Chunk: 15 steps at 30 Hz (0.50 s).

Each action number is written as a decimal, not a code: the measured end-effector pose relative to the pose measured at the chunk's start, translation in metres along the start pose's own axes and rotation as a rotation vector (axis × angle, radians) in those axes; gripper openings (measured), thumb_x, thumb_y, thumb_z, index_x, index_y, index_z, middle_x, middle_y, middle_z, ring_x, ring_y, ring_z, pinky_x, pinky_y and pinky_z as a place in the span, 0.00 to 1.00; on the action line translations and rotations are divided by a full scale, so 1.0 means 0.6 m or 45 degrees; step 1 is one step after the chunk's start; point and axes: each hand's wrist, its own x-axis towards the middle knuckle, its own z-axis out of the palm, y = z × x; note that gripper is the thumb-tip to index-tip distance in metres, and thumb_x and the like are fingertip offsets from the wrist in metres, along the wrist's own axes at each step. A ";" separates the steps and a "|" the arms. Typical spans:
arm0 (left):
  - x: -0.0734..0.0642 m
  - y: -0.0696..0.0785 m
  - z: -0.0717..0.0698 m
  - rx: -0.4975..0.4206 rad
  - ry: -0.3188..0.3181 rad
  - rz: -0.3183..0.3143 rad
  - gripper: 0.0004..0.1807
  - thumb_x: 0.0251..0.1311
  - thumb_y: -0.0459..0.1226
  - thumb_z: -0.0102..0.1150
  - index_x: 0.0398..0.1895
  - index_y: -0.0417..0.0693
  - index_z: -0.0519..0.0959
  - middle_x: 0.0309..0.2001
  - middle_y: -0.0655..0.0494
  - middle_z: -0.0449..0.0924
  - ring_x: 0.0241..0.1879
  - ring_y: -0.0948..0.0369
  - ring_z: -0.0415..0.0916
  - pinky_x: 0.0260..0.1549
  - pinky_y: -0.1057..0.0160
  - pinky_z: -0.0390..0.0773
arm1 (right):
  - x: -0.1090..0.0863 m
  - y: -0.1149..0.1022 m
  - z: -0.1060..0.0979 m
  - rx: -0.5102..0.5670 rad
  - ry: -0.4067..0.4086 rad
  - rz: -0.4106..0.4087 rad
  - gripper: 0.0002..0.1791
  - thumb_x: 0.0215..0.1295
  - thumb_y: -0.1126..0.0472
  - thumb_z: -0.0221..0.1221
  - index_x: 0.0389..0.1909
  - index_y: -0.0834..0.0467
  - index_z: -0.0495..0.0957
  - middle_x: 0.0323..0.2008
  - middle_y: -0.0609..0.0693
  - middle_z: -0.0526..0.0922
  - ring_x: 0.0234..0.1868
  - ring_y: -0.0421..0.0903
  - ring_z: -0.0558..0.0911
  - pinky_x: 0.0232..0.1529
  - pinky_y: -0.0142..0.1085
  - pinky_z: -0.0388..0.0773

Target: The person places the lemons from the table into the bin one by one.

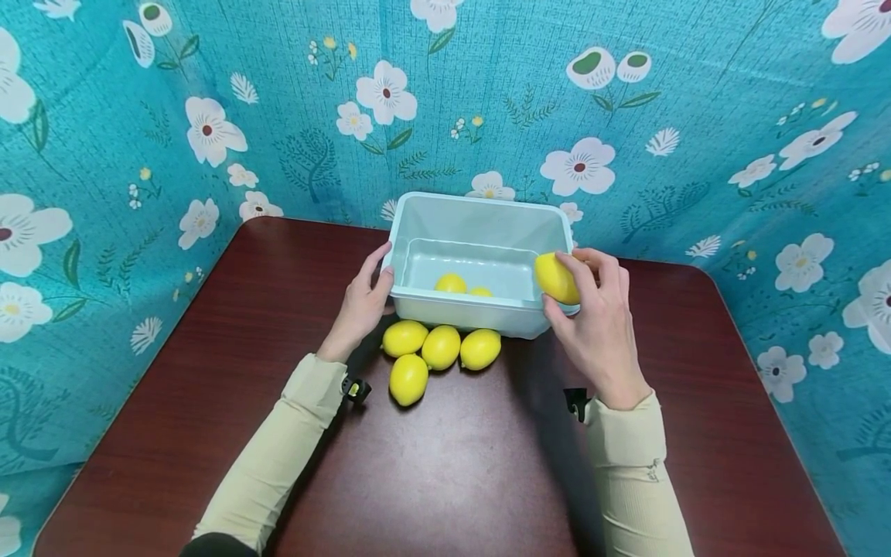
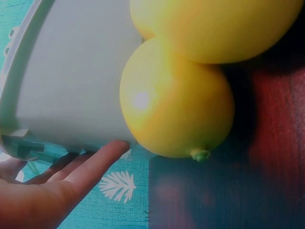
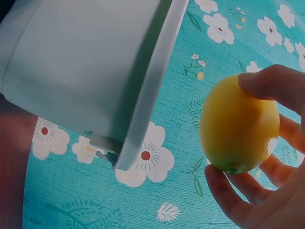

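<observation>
My right hand (image 1: 602, 333) pinches a yellow lemon (image 1: 554, 278) between thumb and fingertips, over the right end of a pale blue-green plastic bin (image 1: 480, 313). In the right wrist view this lemon (image 3: 238, 126) is held above the bin's rim (image 3: 147, 90), with its green tip downward. My left hand (image 1: 362, 302) rests against the bin's left end; in the left wrist view its fingers (image 2: 90, 164) lie fairly straight along the wall. Two lemons (image 1: 451, 283) show inside the bin, partly hidden by its front wall.
Several lemons (image 1: 441, 348) lie on the dark red-brown table (image 1: 473, 464) just before the bin, three in a row and one nearer me (image 1: 408, 380). Behind the bin hangs a turquoise flowered cloth (image 1: 480, 100), which also runs along both sides.
</observation>
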 end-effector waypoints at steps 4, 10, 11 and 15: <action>0.000 -0.001 0.000 -0.001 -0.003 0.000 0.27 0.74 0.45 0.40 0.75 0.70 0.53 0.73 0.50 0.58 0.58 0.44 0.73 0.42 0.43 0.81 | -0.001 0.005 0.003 0.000 -0.005 0.000 0.30 0.53 0.66 0.69 0.59 0.61 0.74 0.59 0.62 0.69 0.57 0.60 0.66 0.46 0.48 0.73; 0.000 -0.002 0.000 -0.004 -0.007 -0.002 0.28 0.74 0.45 0.40 0.75 0.70 0.53 0.73 0.50 0.58 0.58 0.44 0.73 0.42 0.43 0.82 | -0.003 0.008 0.007 -0.012 -0.027 0.012 0.30 0.54 0.64 0.68 0.60 0.60 0.74 0.59 0.61 0.70 0.57 0.59 0.66 0.48 0.49 0.74; 0.000 -0.002 0.000 -0.003 -0.007 -0.002 0.28 0.74 0.45 0.40 0.75 0.70 0.53 0.73 0.50 0.57 0.58 0.44 0.73 0.42 0.43 0.82 | -0.004 0.009 0.007 -0.013 -0.030 0.014 0.30 0.54 0.64 0.69 0.60 0.60 0.74 0.59 0.61 0.70 0.57 0.59 0.66 0.48 0.49 0.74; 0.000 -0.002 0.000 0.000 -0.006 0.000 0.28 0.74 0.45 0.40 0.75 0.70 0.53 0.73 0.50 0.57 0.58 0.44 0.73 0.42 0.43 0.82 | -0.005 0.011 0.011 -0.014 -0.054 0.030 0.30 0.55 0.65 0.68 0.60 0.60 0.73 0.59 0.61 0.70 0.57 0.59 0.66 0.50 0.50 0.74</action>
